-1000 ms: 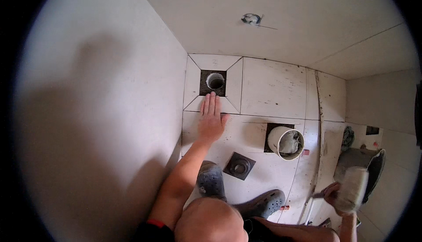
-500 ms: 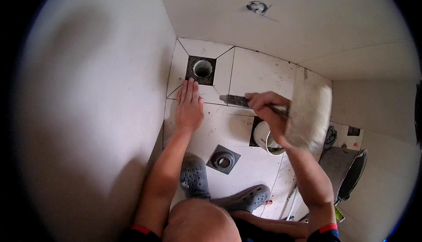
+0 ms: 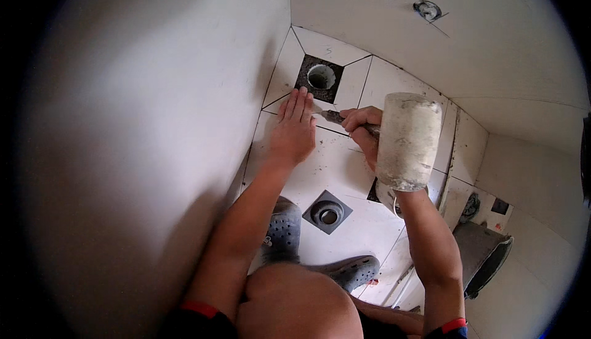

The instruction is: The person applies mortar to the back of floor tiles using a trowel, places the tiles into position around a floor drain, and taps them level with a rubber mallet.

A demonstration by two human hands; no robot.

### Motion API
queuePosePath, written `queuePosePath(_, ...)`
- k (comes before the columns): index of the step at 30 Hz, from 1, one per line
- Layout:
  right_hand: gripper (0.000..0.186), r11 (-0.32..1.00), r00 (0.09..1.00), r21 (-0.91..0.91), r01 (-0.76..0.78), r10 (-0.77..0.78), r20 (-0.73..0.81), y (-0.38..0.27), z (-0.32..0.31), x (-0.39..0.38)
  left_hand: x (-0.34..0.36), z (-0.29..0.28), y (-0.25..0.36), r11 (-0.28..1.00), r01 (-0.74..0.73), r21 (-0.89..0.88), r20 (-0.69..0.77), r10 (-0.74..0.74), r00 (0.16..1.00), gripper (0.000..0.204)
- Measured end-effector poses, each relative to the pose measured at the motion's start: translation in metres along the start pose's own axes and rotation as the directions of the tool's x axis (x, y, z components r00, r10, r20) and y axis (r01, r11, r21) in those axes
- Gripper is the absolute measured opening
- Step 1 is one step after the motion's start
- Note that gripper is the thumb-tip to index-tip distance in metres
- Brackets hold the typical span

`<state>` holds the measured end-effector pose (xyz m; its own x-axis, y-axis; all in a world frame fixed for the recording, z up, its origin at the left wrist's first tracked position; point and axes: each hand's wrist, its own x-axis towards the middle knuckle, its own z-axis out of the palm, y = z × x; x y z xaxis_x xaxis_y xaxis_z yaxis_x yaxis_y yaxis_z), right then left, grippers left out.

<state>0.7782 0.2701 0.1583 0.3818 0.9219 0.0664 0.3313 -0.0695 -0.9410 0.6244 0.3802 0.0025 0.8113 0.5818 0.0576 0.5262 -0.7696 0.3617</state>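
My left hand (image 3: 295,127) lies flat on a cut white floor tile, fingers together and stretched out. Its fingertips reach the near edge of a dark square recess (image 3: 303,79) that surrounds a round pipe opening (image 3: 321,77). My right hand (image 3: 364,127) is wrapped round the handle of a rubber mallet (image 3: 409,142) with a big, stained off-white head. The head is raised over my right wrist. The handle's butt end points left, close to my left fingers; whether it touches the tile I cannot tell.
A grey square floor drain (image 3: 328,212) lies on the tiles near my clog (image 3: 285,231). Partly behind my right arm stands a white pipe (image 3: 386,196). A dark bucket (image 3: 483,256) lies tipped at the right. Walls (image 3: 154,123) rise on the left and at the back.
The view has shifted, so the floor sits further right and higher. The mallet head has turned more upright and its handle end has come closer to my left fingers. My left hand stays flat by the recess.
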Motion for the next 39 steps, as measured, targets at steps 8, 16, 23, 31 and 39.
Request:
queuePosePath(8,0.009,1.0,1.0,-0.014,0.007,-0.007,-0.017,-0.001,0.003,0.008,-0.002,-0.006,0.001,0.999,0.015,-0.036,-0.013,-0.016,1.0,0.058)
queuePosePath(16,0.01,0.996,0.996,-0.044,-0.079,0.08,0.037,0.0,0.002,0.013,0.0,-0.003,0.001,0.997,0.011,-0.078,-0.039,-0.014,0.999,0.056)
queuePosePath(23,0.01,0.998,0.996,-0.021,-0.052,0.053,0.075,0.002,0.006,0.011,-0.002,-0.003,-0.001,0.999,-0.003,-0.039,-0.038,0.001,0.999,0.056)
queuePosePath(31,0.008,0.985,0.986,-0.058,-0.16,0.162,0.041,0.004,0.006,0.012,-0.024,-0.013,0.004,0.996,0.04,-0.086,-0.037,-0.044,0.998,0.063)
queuePosePath(39,0.007,0.998,0.999,0.04,-0.043,0.042,0.021,-0.009,0.016,0.028,-0.048,-0.013,0.008,0.992,0.105,-0.069,-0.042,-0.108,0.993,0.066)
